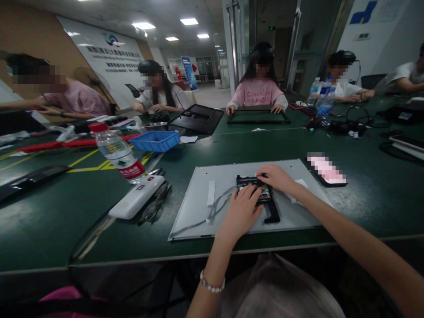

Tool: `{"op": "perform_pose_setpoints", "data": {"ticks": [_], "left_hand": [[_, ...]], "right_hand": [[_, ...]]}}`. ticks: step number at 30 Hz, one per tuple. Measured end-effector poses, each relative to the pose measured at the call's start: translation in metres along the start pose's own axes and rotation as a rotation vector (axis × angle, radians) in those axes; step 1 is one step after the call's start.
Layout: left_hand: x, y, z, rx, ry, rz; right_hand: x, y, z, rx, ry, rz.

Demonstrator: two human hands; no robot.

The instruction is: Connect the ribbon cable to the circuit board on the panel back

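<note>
A flat grey metal panel (205, 212) lies on the dark green table (49, 221) in front of me. A small black circuit module (265, 203) sits on its middle, with grey cables (218, 205) running left from it. My left hand (240, 214) presses down on the module's near side, fingers curled onto it. My right hand (276, 176) rests on the module's far edge, fingertips pinched against it.
A white power bank (137, 196), glasses (155, 205) and a water bottle (119, 154) lie left of the panel. A phone (326, 170) lies to its right. A blue tray (155, 140) stands further back. Several other people work at black frames across the table.
</note>
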State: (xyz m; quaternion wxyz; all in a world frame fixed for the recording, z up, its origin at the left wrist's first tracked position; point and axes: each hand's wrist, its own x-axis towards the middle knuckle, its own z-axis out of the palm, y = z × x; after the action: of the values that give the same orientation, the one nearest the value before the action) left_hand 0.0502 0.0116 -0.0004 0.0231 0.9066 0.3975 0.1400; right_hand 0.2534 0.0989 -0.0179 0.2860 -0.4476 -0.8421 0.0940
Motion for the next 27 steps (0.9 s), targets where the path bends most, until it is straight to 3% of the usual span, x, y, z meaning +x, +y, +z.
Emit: {"op": "perform_pose_setpoints", "data": {"ticks": [7,11,15,19,23,27], "left_hand": [[0.001,0.000,0.001,0.010,0.010,-0.002],[0.001,-0.001,0.001,0.015,-0.001,0.003],[0.000,-0.001,0.000,0.018,0.003,0.003],[0.000,0.000,0.001,0.017,0.009,-0.003],[0.001,-0.001,0.001,0.011,0.007,0.002],[0.001,0.000,0.002,0.016,0.009,0.001]], "right_hand": [[0.001,-0.003,0.003,-0.112,-0.006,0.055],[0.002,-0.005,0.002,-0.064,-0.053,0.056],[0.006,-0.007,-0.007,-0.057,-0.015,0.077],[0.019,-0.015,-0.014,-0.093,-0.019,0.001],[0.035,-0.025,-0.005,-0.109,-0.132,-0.102],[0.044,-0.033,0.010,-0.134,-0.171,-0.041]]}}
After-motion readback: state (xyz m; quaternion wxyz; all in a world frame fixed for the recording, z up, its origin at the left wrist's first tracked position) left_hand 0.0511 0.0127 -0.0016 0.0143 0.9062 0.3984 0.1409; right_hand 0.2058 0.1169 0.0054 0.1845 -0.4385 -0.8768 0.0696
